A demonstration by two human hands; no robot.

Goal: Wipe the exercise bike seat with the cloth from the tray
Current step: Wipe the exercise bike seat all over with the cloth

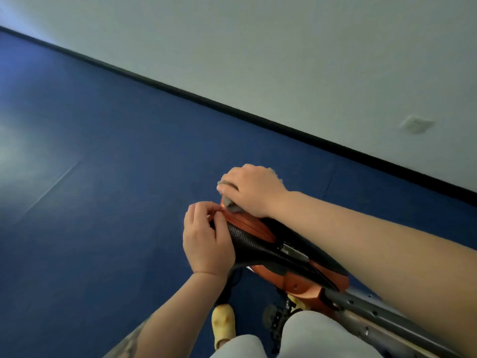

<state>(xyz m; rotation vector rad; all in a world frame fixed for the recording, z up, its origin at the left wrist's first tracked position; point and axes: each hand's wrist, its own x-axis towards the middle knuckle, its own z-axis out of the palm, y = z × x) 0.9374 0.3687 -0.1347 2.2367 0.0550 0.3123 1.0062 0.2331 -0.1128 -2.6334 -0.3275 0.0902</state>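
The exercise bike seat (254, 237) is black with an orange ribbed middle and lies just below the centre of the view. My right hand (254, 191) presses a grey cloth (232, 204) onto the seat's far end, fingers curled over it; most of the cloth is hidden under the hand. My left hand (206, 240) grips the seat's left edge, fingers curled round the rim near the far tip. No tray is in view.
Below the seat an orange bike body (304, 282) and a grey perforated seat rail (366, 306) run to the lower right. My legs and a yellow shoe (223, 324) are at the bottom. Blue floor (103, 177) spreads left; a white wall (284, 60) with a socket (416, 124) stands behind.
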